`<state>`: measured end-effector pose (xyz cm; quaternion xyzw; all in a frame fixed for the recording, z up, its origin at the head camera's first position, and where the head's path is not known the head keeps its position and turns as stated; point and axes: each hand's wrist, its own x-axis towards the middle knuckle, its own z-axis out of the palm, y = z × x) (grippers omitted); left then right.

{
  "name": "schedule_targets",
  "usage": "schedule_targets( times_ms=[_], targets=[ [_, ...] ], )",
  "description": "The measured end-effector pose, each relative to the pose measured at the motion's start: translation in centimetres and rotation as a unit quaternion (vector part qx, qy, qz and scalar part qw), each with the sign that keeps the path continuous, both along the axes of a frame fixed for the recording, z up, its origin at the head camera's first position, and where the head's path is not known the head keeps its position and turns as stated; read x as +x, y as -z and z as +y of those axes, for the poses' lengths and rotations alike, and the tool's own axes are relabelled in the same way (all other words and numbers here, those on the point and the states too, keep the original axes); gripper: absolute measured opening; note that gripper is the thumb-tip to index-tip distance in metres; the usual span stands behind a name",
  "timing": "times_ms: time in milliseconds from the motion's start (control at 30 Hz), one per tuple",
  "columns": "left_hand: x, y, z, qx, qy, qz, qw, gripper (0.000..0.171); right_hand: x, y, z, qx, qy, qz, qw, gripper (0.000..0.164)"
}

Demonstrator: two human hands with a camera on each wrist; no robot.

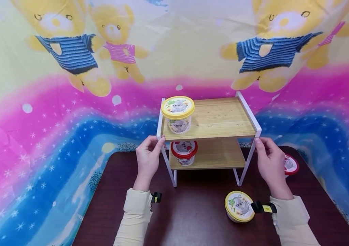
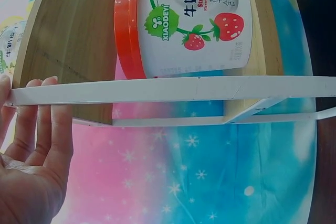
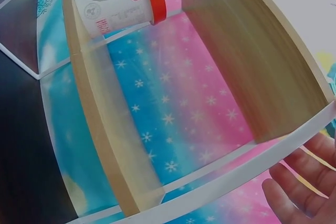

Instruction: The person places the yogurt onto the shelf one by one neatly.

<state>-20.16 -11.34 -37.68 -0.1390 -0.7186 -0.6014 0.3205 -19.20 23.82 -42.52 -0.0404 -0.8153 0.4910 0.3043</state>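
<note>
A patterned backdrop [image 1: 39,147] is hanging behind everything; before it a dark table [image 1: 193,215] is bearing a two-tier shelf unit [image 1: 220,118], which is standing near the table's far edge. Its white frame is looking rigid and its boards thin, so the whole is probably weighing little, though the smooth paint may be giving fingers scant bite; the two front uprights, just under the top board, are offering the best balanced hold. The left hand [image 1: 148,159] is pinching the left upright there, thumb on one side and fingers on the other; the right hand [image 1: 270,160] is appearing to pinch the right upright likewise, though its thumb is not showing in the right wrist view. The upper yellow-lidded tub [image 1: 178,115] is sitting at the top board's left end, the inner red-lidded tub [image 1: 184,152] below it on the lower board; both, seemingly unfixed, could be sliding under any tilt. The loose yellow-lidded tub [image 1: 239,206] is resting on the table in front; the outer red-lidded tub [image 1: 291,164] is peeping past the right hand.
</note>
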Motion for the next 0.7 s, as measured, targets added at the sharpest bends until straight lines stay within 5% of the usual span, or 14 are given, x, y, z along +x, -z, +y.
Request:
schedule_targets(
  times_ms=[400,700],
  targets=[
    [0.0,-0.2,0.0,0.004,0.009,-0.004,0.9999,0.008,0.8,0.1,0.1,0.024,-0.010,-0.027,0.999,0.042],
    [-0.1,0.0,-0.1,0.001,0.006,-0.008,1.0000,0.007,1.4,0.4,0.6,0.045,-0.059,-0.054,0.996,0.050]
  ],
)
